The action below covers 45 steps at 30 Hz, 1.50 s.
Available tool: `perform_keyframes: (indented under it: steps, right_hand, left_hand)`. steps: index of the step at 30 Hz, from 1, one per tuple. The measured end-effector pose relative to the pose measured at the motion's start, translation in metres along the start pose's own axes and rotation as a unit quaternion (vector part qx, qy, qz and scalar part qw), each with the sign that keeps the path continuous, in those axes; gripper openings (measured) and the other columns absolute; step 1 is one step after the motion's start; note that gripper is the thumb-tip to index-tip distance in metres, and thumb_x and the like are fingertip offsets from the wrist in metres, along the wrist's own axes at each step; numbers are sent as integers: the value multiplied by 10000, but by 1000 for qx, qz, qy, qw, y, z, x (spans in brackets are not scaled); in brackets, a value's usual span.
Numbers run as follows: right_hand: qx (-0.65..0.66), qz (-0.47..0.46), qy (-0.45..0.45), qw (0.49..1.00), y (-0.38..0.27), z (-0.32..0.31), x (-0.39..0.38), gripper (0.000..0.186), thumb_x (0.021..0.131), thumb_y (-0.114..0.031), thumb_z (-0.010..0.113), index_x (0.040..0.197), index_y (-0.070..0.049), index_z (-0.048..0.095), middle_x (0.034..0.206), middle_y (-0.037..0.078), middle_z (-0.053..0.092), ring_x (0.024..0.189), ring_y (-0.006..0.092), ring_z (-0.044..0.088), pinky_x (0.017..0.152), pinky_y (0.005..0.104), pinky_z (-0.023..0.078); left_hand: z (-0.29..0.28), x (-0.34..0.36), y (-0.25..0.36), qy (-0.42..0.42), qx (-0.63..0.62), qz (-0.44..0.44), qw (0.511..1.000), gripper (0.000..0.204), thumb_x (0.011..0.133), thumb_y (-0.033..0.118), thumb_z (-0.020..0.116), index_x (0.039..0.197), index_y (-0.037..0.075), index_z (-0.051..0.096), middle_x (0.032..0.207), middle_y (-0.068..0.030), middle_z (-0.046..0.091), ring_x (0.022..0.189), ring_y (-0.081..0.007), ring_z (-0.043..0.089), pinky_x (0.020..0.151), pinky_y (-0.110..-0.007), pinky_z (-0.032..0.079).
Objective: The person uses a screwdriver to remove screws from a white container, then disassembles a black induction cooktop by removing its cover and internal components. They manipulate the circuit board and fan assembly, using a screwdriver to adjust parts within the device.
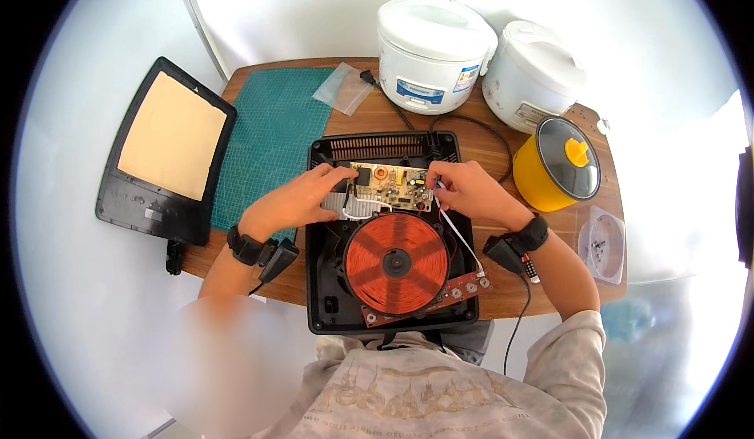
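Note:
The open black base of an induction cooker (316,282) sits in front of me at the table's near edge. In it lies a round copper coil (369,262), with a circuit board (408,176) behind it. A ribbed metal heat sink (336,203) is at the board's left end. My left hand (294,197) grips that end, fingers at the board's edge and thumb by the heat sink. At the right end, my right hand (475,192) pinches the end of a white ribbon cable (458,233). This cable runs to a small red control board (471,286) beside the coil.
The cooker's black top cover (129,195) rests at the left, partly over a green cutting mat (271,125). A plastic bag (343,89), two white rice cookers (432,54) (534,74) and a yellow pot (542,176) stand behind. A clear tray with screws (602,254) is at right.

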State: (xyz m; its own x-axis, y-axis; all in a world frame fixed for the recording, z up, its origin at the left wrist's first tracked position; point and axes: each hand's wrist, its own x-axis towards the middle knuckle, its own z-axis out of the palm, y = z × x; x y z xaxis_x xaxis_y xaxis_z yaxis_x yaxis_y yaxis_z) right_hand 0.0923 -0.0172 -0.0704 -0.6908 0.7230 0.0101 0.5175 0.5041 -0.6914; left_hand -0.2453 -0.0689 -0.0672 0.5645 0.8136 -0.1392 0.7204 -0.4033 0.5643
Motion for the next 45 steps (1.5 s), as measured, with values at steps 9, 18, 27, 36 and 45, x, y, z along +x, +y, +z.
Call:
perform_keyframes:
  steps: [9,18,27,36,45]
  right_hand:
    - [-9,-5,55,998,-2,4,-4,171,923,-41,650,1094,-54,646,707,124,661,673,274,709,630,361,521]
    - [-198,-18,28,980,-42,0,-42,385,885,-96,659,1266,-89,601,1222,186,618,1025,384,649,849,443,548]
    - [-259,-180,-114,942,-80,21,-98,577,772,-188,782,1304,-102,576,1443,141,496,1264,297,534,1007,412,486]
    - [-357,-262,-59,895,-80,50,-95,555,802,-313,770,1273,-71,603,1362,188,584,1217,327,600,994,416,522]
    - [-400,-332,80,850,-102,17,-93,325,839,-146,657,1120,17,661,1144,183,700,1040,316,714,862,386,600]
  left_hand:
    - [4,0,8,43,-25,-18,999,803,792,54,821,1491,110,430,1227,-127,513,1079,-302,615,949,-399,531]
    - [13,2,10,21,42,-48,998,928,747,84,861,1525,129,357,1253,-146,495,1104,-371,606,940,-434,527]
    - [17,2,9,46,13,-70,996,931,735,94,860,1513,144,353,1303,-198,547,1168,-414,597,979,-461,525]
    - [18,3,7,46,8,-66,997,892,750,98,841,1501,135,360,1367,-211,547,1210,-408,595,1004,-462,517]
    - [26,4,-8,87,-5,-12,996,861,742,97,866,1455,116,383,1135,-212,694,1035,-424,668,920,-449,537]
